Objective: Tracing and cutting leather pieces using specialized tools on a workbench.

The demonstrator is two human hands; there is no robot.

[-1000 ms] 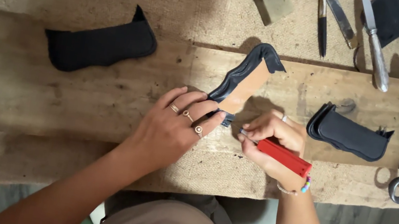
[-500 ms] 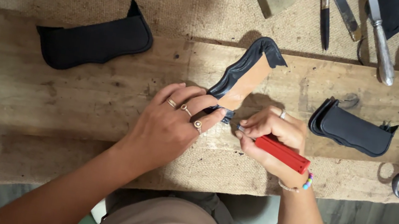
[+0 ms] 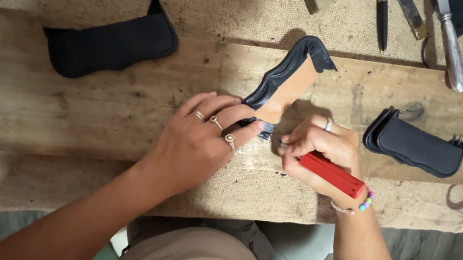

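Near the tabletop's (image 3: 56, 118) front edge, the right hand (image 3: 319, 155) grips a red-handled tool (image 3: 331, 174), probably a knife, its tip hidden. Just beside it, the left hand (image 3: 200, 143) pinches the lower end of the tan-and-black leather piece (image 3: 287, 83), which angles toward the far edge. A slip could drive the tip into the left fingertips (image 3: 254, 126).

Left hand (image 3: 197, 146): 3 rings. Right hand (image 3: 319, 152): 1 ring, beaded bracelet (image 3: 361, 204). Arms bare, tan top, grey trousers.
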